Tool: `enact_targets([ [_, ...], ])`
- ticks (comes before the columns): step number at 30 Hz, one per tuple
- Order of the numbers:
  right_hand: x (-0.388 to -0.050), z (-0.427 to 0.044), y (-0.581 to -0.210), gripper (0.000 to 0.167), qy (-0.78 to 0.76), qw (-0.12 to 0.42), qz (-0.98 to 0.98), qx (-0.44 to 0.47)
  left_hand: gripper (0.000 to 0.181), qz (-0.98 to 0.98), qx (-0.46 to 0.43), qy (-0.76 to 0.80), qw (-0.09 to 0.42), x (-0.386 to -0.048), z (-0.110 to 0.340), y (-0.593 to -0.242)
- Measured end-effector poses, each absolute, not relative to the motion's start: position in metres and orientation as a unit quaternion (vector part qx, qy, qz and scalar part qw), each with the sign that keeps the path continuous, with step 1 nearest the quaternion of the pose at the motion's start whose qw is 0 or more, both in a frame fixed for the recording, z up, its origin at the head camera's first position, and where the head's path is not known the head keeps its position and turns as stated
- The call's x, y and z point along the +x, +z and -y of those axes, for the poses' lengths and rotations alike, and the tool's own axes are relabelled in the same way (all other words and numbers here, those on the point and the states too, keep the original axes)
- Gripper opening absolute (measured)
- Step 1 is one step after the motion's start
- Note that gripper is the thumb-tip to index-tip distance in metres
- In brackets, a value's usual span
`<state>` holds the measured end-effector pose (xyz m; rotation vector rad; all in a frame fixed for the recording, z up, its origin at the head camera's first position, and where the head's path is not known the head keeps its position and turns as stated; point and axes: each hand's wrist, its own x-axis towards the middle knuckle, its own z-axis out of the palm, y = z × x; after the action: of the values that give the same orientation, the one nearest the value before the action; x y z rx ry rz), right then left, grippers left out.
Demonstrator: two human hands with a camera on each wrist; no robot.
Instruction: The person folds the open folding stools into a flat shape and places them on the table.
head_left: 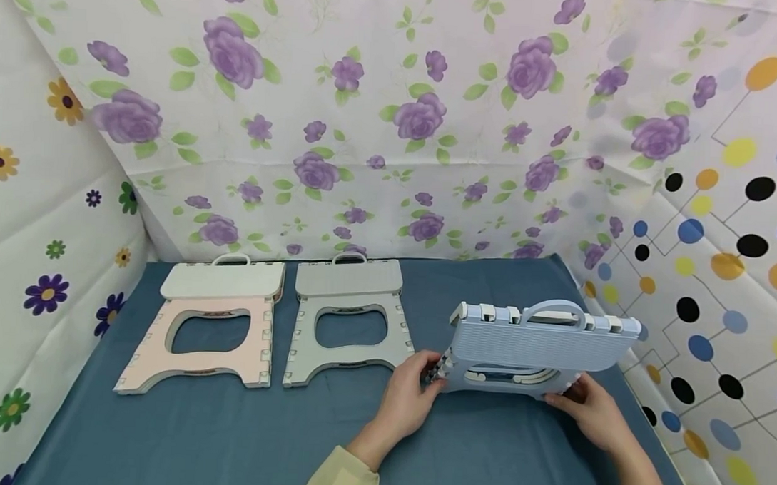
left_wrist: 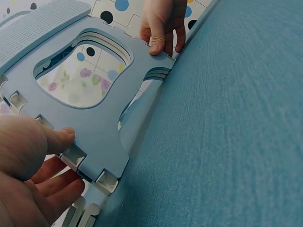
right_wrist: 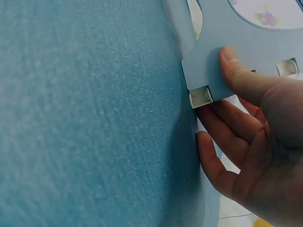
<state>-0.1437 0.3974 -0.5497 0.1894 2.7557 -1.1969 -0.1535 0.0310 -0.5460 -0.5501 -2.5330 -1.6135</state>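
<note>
A blue folding stool (head_left: 539, 344), folded nearly flat, stands upright on the cloth with its handle at the top. At its left edge my left hand (head_left: 409, 393) grips the lower leg panel, thumb on the near face and fingers behind, as the left wrist view shows on the stool's panel (left_wrist: 106, 137). My right hand (head_left: 591, 414) pinches the opposite lower corner, its thumb (right_wrist: 232, 59) flat on the front face in the right wrist view. To the left lie a grey-green folded stool (head_left: 349, 355) and a pink and white folded stool (head_left: 213, 365).
A blue cloth (head_left: 278, 445) covers the table. Behind it hangs a curtain with purple roses (head_left: 367, 127). A dotted curtain (head_left: 715, 282) borders the right side, and a flowered one (head_left: 41, 259) the left.
</note>
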Motion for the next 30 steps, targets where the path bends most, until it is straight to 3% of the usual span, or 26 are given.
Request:
enact_targets([
  [6,-0.1423,-0.398,-0.5519,0.08,-0.406,0.063,-0.91,0.059,0.03,0.826,-0.182,-0.531,0.047,-0.1537,-0.0317,-0.5471],
  [14,-0.1449,-0.3979,-0.5513,0.075,-0.403,0.07,-0.912,0.042,0.045,0.834,-0.177,-0.52,0.045,-0.1539,-0.0331,-0.5511],
  [23,-0.1449,-0.3913,-0.5512,0.065,-0.379,0.075,-0.921,0.047,0.037,0.833,-0.167,-0.524,0.056,-0.1552,-0.0323,-0.5544],
  [30,-0.1408,-0.3889,-0.5512,0.059,-0.375,0.046,-0.925,0.044,0.035,0.816,-0.165,-0.55,0.056,-0.1563,-0.0333,-0.5548],
])
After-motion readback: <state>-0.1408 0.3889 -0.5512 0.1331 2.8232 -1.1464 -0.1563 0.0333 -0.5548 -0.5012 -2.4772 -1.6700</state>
